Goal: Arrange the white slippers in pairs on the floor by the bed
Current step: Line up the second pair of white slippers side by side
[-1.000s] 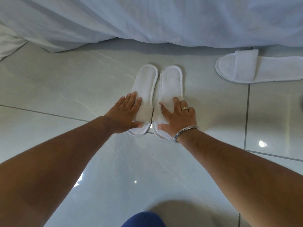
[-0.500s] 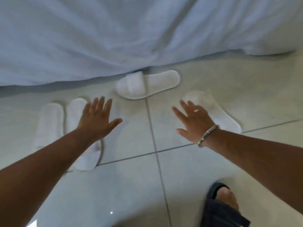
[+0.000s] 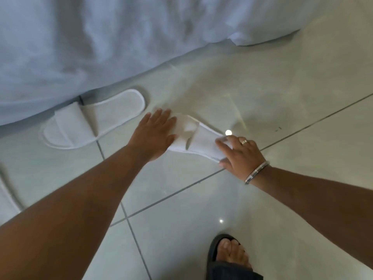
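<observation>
Slippers are the job, and two loose ones lie on the tiled floor beside the bed. Nearest the camera, a foot in a dark sandal stands on the tiles at the bottom edge. Beyond it both hands are on one slipper, the near slipper, which lies at a slant across a grout line. The right hand, with a ring and a metal bangle, curls its fingers over one end of it in a light grip; the left hand lies flat and spread on the other end, pressing rather than pinching. Whether the slipper is lifted at all cannot be told; it looks to be on the floor. Just beyond, well clear of the hands, the far slipper rests strap-up with one end tucked close under the hanging bed sheet. At the far left edge a blurred white shape may be part of another slipper. The step in hand seems to be making up this second pair. The next move calls for turning the near slipper to match the far one's heading and bringing the two side by side, toes level, without nudging the far one further under the sheet.
</observation>
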The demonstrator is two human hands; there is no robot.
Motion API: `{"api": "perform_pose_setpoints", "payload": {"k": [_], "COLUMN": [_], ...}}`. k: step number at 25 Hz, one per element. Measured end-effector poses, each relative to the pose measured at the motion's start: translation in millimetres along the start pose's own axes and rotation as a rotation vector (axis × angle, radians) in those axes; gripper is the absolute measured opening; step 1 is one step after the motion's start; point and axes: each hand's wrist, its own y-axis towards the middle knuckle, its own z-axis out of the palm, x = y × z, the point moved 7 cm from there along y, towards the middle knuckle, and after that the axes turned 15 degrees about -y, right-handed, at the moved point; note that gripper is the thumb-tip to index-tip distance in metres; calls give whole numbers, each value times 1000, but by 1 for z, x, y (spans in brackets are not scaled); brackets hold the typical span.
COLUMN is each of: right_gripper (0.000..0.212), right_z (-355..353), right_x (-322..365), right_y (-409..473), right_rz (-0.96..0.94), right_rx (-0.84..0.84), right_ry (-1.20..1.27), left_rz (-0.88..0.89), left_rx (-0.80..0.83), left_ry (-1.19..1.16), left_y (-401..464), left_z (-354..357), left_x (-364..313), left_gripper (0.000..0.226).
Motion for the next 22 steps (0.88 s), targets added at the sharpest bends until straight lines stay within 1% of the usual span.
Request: {"api": "perform_pose_setpoints", "payload": {"k": [2,4,5,6,8,9,11,13,15,17,18,20,22], "right_gripper": [60,70,74,73,60,56,54,50,46,46,49,57,64], "right_z": [5,11,10,6,-2,-2,7,6,-2,-11,-11,3,20], "right_x": [-29,-62,-74,-79,-69,-58,-45,-53,-66,-67,-61,-46,-41], "right_y": [22,42,49,55,59,59,59,71,87,96,95,85,76], "right_rz": [82,185,220,249,265,254,282,314,281,206,138,10,-45], "right_rx": [20,83,87,64,6,19,97,113,80,-12,-29,52,124], "right_ry": [-20,-14,8,39,142,201,290,231,115,103,106,94,66], "left_rz": [30,127,171,197,205,207,222,224,251,279,276,247,200], "left_rx": [-9,19,33,37,51,65,95,118,127,133,123,80,16], "left_ry": [44,58,58,55,37,31,42,54,65,70,70,71,72], "left_y": [-17,-33,-39,-41,-42,-41,-39,-35,-28,-22,-20,-19,-22], "left_z": [1,10,14,17,24,28,41,53,64,69,68,60,42], "left_x": [-1,-14,-20,-26,-36,-42,-57,-75,-95,-110,-112,-100,-75], "left_gripper": [61,63,63,62,62,62,63,62,61,60,60,60,60]}}
